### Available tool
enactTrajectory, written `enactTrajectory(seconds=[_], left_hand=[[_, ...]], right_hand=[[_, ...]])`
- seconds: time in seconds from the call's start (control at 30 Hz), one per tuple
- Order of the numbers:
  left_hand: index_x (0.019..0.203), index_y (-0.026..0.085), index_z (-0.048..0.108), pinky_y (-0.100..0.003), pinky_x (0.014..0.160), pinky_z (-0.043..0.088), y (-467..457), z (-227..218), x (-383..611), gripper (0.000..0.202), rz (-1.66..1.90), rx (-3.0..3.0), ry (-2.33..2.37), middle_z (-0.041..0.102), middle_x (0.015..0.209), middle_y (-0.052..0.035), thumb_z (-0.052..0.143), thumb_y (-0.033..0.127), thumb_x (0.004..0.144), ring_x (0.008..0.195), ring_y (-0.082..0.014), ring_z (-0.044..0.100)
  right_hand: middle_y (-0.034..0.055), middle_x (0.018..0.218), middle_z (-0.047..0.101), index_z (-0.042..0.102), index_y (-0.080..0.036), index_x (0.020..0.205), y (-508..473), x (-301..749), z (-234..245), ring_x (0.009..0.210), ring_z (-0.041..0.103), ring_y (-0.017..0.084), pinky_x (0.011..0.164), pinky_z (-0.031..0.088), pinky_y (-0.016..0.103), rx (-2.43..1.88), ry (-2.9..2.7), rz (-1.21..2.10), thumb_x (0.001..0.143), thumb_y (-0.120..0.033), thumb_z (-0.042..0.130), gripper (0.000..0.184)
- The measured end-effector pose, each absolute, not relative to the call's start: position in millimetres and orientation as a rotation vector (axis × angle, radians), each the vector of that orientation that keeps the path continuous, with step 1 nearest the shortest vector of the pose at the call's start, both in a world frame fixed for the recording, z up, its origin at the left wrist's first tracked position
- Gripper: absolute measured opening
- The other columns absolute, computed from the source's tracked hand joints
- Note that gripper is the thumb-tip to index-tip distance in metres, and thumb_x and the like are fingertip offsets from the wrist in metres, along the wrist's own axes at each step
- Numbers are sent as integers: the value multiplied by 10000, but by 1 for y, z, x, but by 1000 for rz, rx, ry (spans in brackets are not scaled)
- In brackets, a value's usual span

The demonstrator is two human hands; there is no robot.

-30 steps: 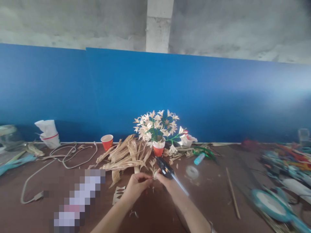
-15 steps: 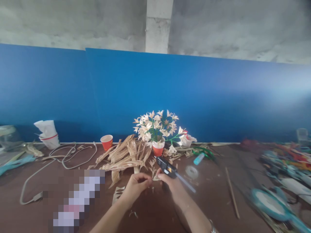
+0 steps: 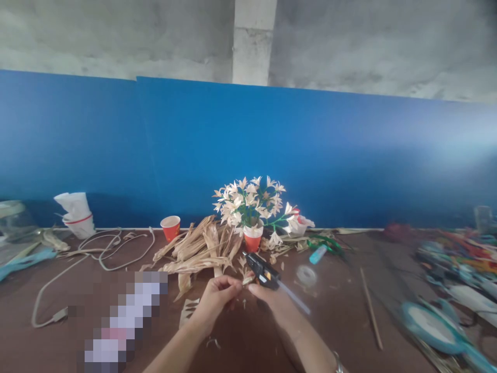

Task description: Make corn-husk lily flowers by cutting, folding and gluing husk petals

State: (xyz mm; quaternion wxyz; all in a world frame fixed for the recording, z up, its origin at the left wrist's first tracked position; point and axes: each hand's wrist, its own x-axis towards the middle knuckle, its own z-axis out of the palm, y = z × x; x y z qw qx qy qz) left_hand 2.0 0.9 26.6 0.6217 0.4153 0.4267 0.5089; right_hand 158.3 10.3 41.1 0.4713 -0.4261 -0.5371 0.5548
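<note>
My left hand point(image 3: 220, 294) is closed, thumb and forefinger pinching a small pale piece of husk point(image 3: 247, 280). My right hand point(image 3: 268, 297) grips a black glue gun point(image 3: 263, 270), whose nozzle points up and left; a clear glue stick point(image 3: 297, 298) juts from its rear. The right thumb is close to the pale piece; whether it touches I cannot tell. Behind both hands lie cut husk petals point(image 3: 241, 267). Farther back, an orange and white cup point(image 3: 252, 242) holds a bunch of cream husk flowers point(image 3: 248, 199) on green stems.
Dried corn husks point(image 3: 198, 248) are heaped behind my left hand, beside a red paper cup point(image 3: 170, 228). Cut husk strips point(image 3: 188, 311) lie left. A clear tape roll point(image 3: 306, 275), a thin stick point(image 3: 371, 308) and blue ribbon point(image 3: 430, 326) lie right. A white cable point(image 3: 104, 254) loops left.
The glue gun in my right hand has shifted slightly left, toward the left fingertips. The pale piece at the left fingertips now sits higher and more tilted.
</note>
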Motion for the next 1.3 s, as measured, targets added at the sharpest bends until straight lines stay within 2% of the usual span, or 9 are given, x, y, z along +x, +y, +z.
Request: enactTrajectory(seconds=[0.07, 0.2, 0.4, 0.67, 0.8, 1.1, 1.3], left_hand=[[603, 121, 623, -171, 390, 255, 2, 25, 2, 278, 1167, 945, 987, 510, 463, 46, 759, 363, 582, 371, -31, 372], [600, 117, 624, -179, 385, 250, 4, 20, 2, 282, 1160, 958, 929, 521, 475, 33, 747, 371, 596, 372, -39, 378], [594, 113, 628, -177, 381, 251, 2, 20, 3, 297, 1156, 928, 902, 510, 449, 37, 758, 380, 581, 364, -37, 367], [633, 109, 647, -188, 399, 307, 2, 22, 1, 291, 1115, 1000, 935, 590, 518, 5, 754, 376, 585, 389, -54, 425], [626, 124, 605, -180, 383, 317, 2, 25, 3, 308, 1129, 1000, 962, 577, 501, 24, 758, 385, 569, 365, -45, 417], [683, 125, 609, -168, 332, 241, 0, 29, 4, 346, 1104, 1047, 1049, 598, 493, 21, 742, 422, 566, 309, -39, 406], [646, 124, 609, -167, 328, 237, 0, 29, 4, 358, 1084, 1070, 1066, 614, 495, 2, 739, 446, 560, 310, -44, 411]], right_hand=[[29, 790, 647, 651, -172, 814, 10, 158, 40, 774, 575, 199, 741, 447, 324, -1026, -1383, 1325, 648, -309, 673, 216], [27, 713, 616, 629, -153, 757, 13, 156, 36, 702, 561, 178, 700, 450, 312, -962, -1510, 1266, 691, -362, 656, 221], [53, 698, 626, 627, -154, 723, 10, 154, 36, 684, 581, 199, 683, 468, 323, -1044, -1511, 1108, 685, -416, 649, 265], [43, 682, 648, 643, -163, 703, 11, 157, 39, 685, 593, 194, 686, 463, 309, -1042, -1553, 1164, 704, -437, 628, 275], [21, 672, 644, 664, -178, 737, 10, 159, 41, 679, 583, 189, 681, 458, 308, -1146, -1473, 1206, 695, -471, 619, 299], [29, 694, 660, 667, -189, 737, 8, 155, 33, 702, 600, 219, 691, 468, 337, -1256, -1343, 1090, 615, -459, 672, 296], [34, 715, 661, 668, -193, 745, 6, 156, 39, 689, 599, 216, 688, 469, 335, -1318, -1392, 1041, 640, -423, 653, 253]])
